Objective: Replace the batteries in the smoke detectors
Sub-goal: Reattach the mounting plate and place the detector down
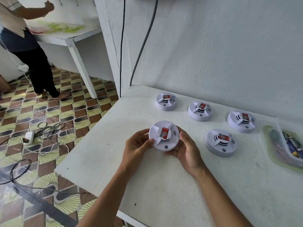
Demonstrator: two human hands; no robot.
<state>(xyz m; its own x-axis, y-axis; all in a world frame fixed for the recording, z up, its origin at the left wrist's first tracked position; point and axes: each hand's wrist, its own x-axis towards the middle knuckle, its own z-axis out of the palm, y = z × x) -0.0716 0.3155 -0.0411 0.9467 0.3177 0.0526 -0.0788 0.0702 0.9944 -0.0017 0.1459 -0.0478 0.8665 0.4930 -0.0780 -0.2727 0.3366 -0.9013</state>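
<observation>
A white bench [164, 185] is seen against the wall, carrying five smoke detectors in all. One detector [164, 135] is held just above the bench's near-left part, face up and closed, between both hands: the left hand [137, 143] is curled round its left rim, the right hand [186, 148] is cupped under its right side, each grip grasping the casing. The other four are set down face up farther right: a far row of three, left detector [166, 101], middle detector [200, 110] and right detector [241, 121], and a nearer detector [220, 142] just right of the hands. All five are closed, each with a red label on top.

The task is judged to be at or near its start: no casing is seen opened, and no loose battery is seen on the bench. Whether any unit has already been refitted cannot be told. The opening of the held detector appears to be the step in hand, with four units left after it.

At the right edge, one green-rimmed tray [268, 145] is seen, with batteries [291, 143] lying in it; blur prevents a count.

On the tiled floor [49, 112] at left, a second person [24, 38] is seen at another table.
</observation>
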